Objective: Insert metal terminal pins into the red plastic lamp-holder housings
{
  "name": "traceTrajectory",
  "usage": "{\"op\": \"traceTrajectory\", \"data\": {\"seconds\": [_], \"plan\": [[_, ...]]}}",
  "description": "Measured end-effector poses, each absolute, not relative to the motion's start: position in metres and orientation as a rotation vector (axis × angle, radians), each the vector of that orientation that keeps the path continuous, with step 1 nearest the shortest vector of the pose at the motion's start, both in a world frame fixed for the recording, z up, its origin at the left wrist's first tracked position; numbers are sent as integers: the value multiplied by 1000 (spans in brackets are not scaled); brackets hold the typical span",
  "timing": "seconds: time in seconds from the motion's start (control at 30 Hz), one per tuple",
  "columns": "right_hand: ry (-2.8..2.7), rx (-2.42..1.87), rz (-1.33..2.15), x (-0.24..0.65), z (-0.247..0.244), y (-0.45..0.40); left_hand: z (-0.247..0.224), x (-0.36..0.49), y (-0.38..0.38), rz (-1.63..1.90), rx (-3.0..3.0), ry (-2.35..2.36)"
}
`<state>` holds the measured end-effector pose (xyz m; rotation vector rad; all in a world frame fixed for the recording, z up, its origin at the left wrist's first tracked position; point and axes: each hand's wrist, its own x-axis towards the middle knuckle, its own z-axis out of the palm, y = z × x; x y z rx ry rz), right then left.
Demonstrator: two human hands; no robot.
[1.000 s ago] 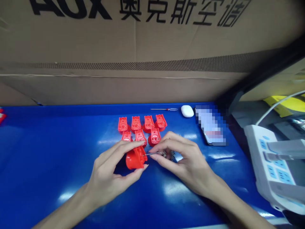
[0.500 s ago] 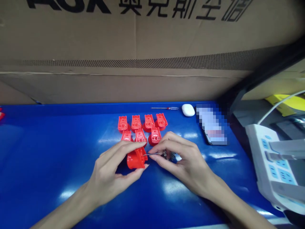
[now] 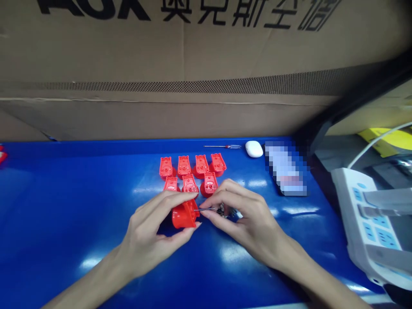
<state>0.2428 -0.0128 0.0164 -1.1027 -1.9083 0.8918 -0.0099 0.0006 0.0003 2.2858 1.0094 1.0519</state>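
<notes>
Red plastic part [image 3: 183, 216] gripped in left hand [image 3: 145, 235] | thin metal rod [image 3: 204, 209] pinched by right hand [image 3: 252, 219] | slight fingertip hold might let rod slip onto bench [image 3: 199, 270]

Room at left; red parts [image 3: 184, 166] (two rows) block ahead.

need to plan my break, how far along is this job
Seven red parts stand in rows, perhaps done. The left hand holds another red part; the right hand pinches a thin metal piece at it, jutting out, so finishing that looks left.
</notes>
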Motion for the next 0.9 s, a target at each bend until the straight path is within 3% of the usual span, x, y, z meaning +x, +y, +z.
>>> {"op": "traceTrajectory", "data": {"seconds": [0.9], "plan": [[-2083, -1097, 779, 241, 17, -12, 2, -11, -1, 1046, 2296, 971]]}}
